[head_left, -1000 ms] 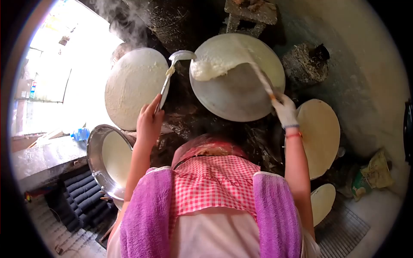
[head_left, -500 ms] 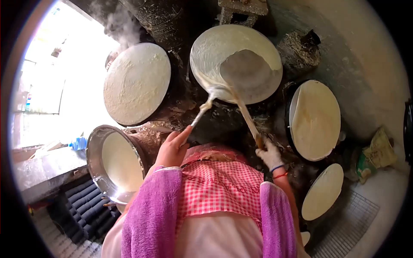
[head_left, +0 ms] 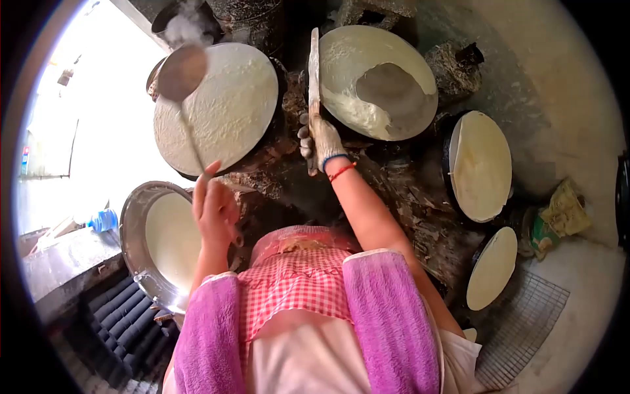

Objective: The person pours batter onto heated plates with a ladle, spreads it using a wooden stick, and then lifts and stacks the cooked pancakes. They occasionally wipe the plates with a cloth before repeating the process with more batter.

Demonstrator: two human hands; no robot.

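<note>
Both hands occupied: ladle on the left, paddle on the right.

Nearest, my left hand [head_left: 213, 207] grips the ladle [head_left: 184, 72] by its handle beside the batter pot [head_left: 134, 223], bowl raised over the left griddle [head_left: 220, 108], already coated. My gloved right hand [head_left: 321, 141] clasps the paddle [head_left: 314, 69] upright at the rim of the far griddle [head_left: 377, 79], where batter lies half spread, centre bare.

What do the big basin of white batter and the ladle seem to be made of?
The basin looks like bare metal, probably aluminium or steel: its rim is grey and shiny. The ladle in the left hand also looks metallic, with a dull grey bowl and thin handle, though steam blurs it.
</note>
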